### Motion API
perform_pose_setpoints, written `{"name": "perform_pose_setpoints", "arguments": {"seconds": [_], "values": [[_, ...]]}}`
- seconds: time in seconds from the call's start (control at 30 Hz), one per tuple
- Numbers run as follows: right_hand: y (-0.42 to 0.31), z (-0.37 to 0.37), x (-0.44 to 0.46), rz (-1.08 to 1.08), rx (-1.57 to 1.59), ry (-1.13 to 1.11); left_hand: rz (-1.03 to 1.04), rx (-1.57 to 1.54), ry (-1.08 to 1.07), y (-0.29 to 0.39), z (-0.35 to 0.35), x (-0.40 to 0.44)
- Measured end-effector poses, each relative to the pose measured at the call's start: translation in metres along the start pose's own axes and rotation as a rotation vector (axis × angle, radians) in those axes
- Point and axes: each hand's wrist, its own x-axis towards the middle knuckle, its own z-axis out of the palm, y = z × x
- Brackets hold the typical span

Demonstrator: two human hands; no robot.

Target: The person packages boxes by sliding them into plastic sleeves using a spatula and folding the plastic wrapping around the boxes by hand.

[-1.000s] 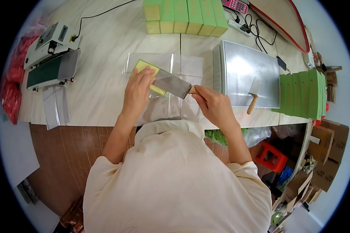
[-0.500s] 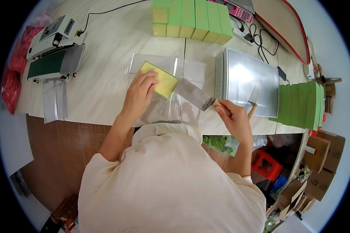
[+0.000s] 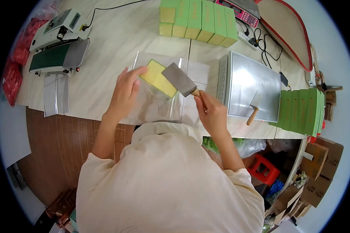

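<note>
Gripping a scraper (image 3: 179, 79) by its wooden handle, the right hand (image 3: 212, 110) sits just right of mid-frame, fingers closed round the wood. Broad metal blade points up and left; its outer part overlaps, in this view, the right side of a yellow-faced, green-edged box (image 3: 156, 79). Contact between blade and box: cannot tell.

Box lies tilted, a little above and left of the frame's centre, over clear plastic film (image 3: 153, 106) spread on the pale bench (image 3: 109, 73). Left hand (image 3: 122, 91) at the box's left side, fingers loosely spread and grasping nothing, index fingertip at the upper left edge; whether it touches is unclear.

Right of centre: a metal-topped unit (image 3: 247, 73), a second scraper (image 3: 256, 101) resting on it, wooden handle jutting past the near edge. Just beyond, toward the right of the frame, a row of upright green boxes (image 3: 299, 110). Another group, green cartons (image 3: 200, 23), stands at top centre, with a pink-fronted scale (image 3: 240, 14) near its right end.

Upper left: a machine with a green belt (image 3: 50, 60); clear sleeves (image 3: 56, 93) hang from the bench edge below it.
</note>
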Motion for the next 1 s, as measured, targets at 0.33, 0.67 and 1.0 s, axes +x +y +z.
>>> {"name": "perform_pose_setpoints", "arguments": {"seconds": [0.33, 0.67, 1.0], "values": [[-0.014, 0.011, 0.001, -0.045, 0.040, -0.081, 0.008, -0.020, -0.208, -0.006, -0.002, 0.021], [-0.013, 0.010, 0.010, -0.079, 0.083, -0.143, 0.120, -0.166, -0.284, -0.012, 0.004, 0.040], [-0.010, 0.009, 0.014, -0.098, 0.058, -0.167, 0.043, -0.402, -0.318, -0.010, 0.015, 0.058]]}}
